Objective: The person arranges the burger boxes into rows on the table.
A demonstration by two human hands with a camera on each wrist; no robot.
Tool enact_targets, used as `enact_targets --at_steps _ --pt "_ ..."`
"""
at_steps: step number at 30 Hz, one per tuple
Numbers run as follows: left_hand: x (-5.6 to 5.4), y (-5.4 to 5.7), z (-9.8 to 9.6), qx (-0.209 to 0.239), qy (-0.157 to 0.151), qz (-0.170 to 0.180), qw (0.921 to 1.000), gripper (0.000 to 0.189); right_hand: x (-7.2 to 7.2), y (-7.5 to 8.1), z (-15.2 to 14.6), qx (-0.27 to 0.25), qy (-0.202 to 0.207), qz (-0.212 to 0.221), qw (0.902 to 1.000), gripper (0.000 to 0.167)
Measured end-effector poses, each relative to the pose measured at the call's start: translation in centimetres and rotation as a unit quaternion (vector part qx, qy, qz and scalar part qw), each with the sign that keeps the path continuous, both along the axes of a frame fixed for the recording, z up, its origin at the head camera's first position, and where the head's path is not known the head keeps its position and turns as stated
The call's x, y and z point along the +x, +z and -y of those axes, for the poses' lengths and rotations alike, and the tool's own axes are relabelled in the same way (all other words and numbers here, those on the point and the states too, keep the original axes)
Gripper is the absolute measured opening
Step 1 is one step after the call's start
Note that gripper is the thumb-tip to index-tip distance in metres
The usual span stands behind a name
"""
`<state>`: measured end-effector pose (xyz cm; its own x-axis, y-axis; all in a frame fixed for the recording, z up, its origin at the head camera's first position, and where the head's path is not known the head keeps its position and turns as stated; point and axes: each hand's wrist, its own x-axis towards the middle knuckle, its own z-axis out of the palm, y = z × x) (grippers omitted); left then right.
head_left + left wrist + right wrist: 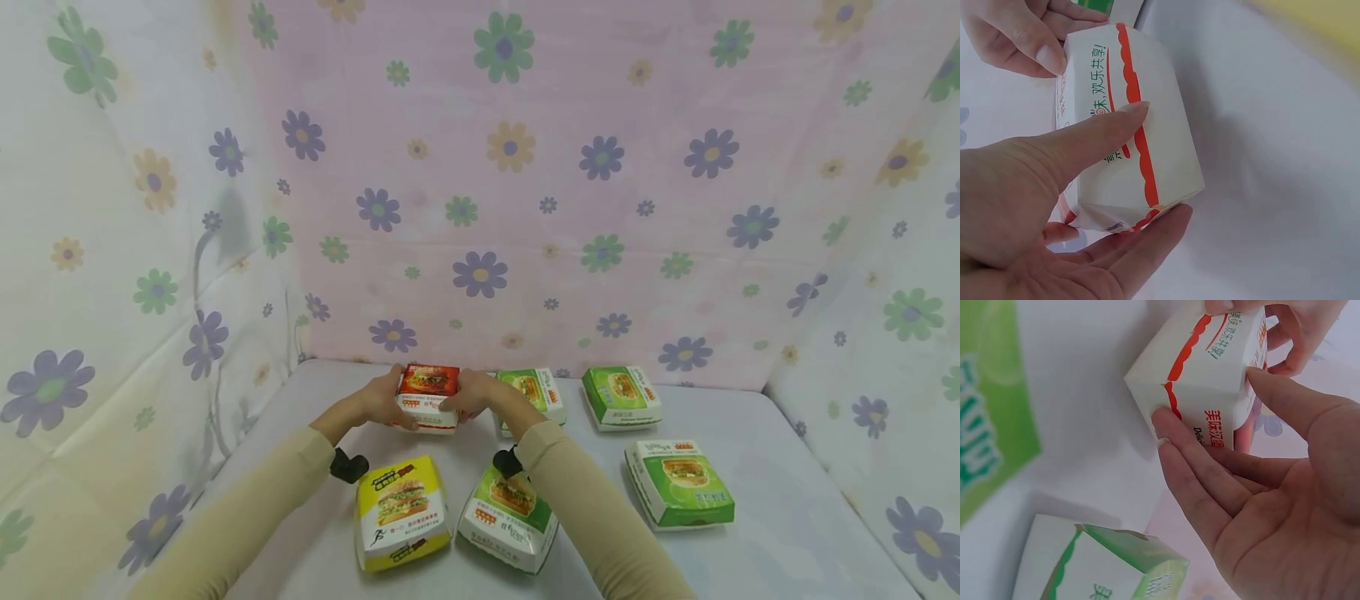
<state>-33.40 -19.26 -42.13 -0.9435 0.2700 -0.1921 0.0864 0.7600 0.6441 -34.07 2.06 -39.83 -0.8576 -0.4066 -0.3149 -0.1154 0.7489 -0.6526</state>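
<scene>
A red and white burger box (429,381) is between my two hands at the back left of the table, its red top facing up in the head view. My left hand (384,402) grips its left end, thumb across the printed front and fingers curled along the end wall, as the left wrist view shows. On the opposite end my right hand (474,393) holds it. In the right wrist view the fingers (1188,444) press the side wall while the thumb touches the edge near the corner. The white lower wall (1166,150) appears in the left wrist view.
Nearer to me sit a yellow burger box (403,512) and a green one (510,512), partly under my right sleeve. Further green boxes stand behind my right wrist (528,387), at the back (622,398) and at the right (681,485). Flowered cloth (525,208) walls surround the table (772,467).
</scene>
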Motion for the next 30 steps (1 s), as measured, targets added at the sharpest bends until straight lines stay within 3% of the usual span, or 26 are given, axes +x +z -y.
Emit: enact_targets --at_steps 8,15,19,30 --pt "-1.7 0.4 -0.1 0.001 0.000 0.001 1.0000 0.107 -0.8 0.1 0.2 0.001 -0.036 -0.032 0.9988 0.030" --pt "-3.3 0.1 0.0 0.024 0.003 0.032 0.9992 0.112 -2.0 -0.8 0.6 -0.021 -0.081 -0.010 0.9964 0.034" --pt "-3.9 -0.3 0.3 0.016 0.002 0.041 0.9990 0.114 -2.1 -1.3 0.9 -0.028 -0.092 -0.003 0.9954 0.033" --pt "-4.4 -0.9 0.7 0.025 0.005 0.056 0.9981 0.118 -2.1 -1.6 1.0 -0.008 -0.087 0.000 0.9961 0.032"
